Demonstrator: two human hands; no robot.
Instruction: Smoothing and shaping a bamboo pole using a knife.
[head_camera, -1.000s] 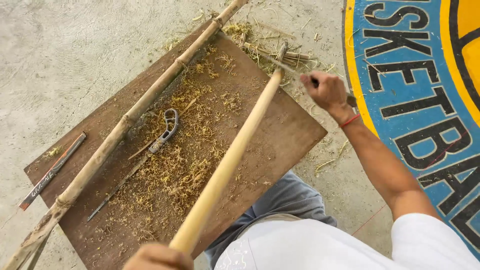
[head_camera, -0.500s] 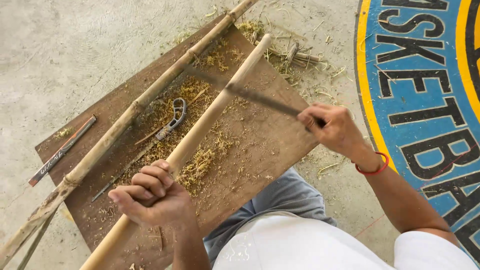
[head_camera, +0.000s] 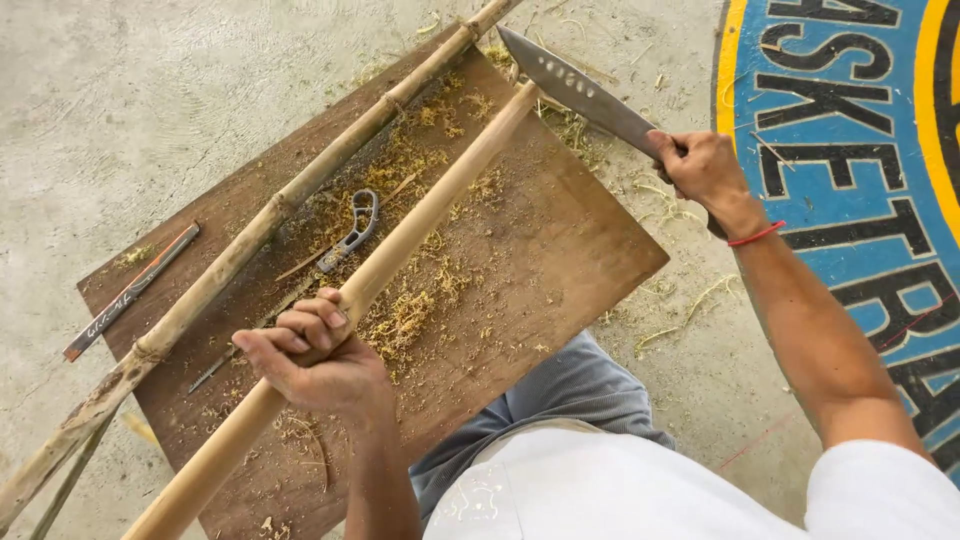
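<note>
My left hand (head_camera: 315, 355) grips a pale bamboo pole (head_camera: 430, 205) that lies slanted across a brown wooden board (head_camera: 560, 260), its far end near the board's top edge. My right hand (head_camera: 700, 170), with a red band at the wrist, holds a large knife (head_camera: 580, 90) raised above the board's far right corner; the blade points up and left, close to the pole's far end. Bamboo shavings (head_camera: 410, 310) are scattered over the board.
A second, rougher bamboo pole (head_camera: 260, 225) lies along the board's left edge. A small grey hand tool (head_camera: 355, 225) rests between the poles, and a thin flat strip (head_camera: 130, 292) lies on the concrete to the left. Painted blue and yellow floor markings (head_camera: 850, 110) are to the right.
My right hand has lifted the knife from across the pole up to the far right corner. My left hand has slid slightly up the pole.
</note>
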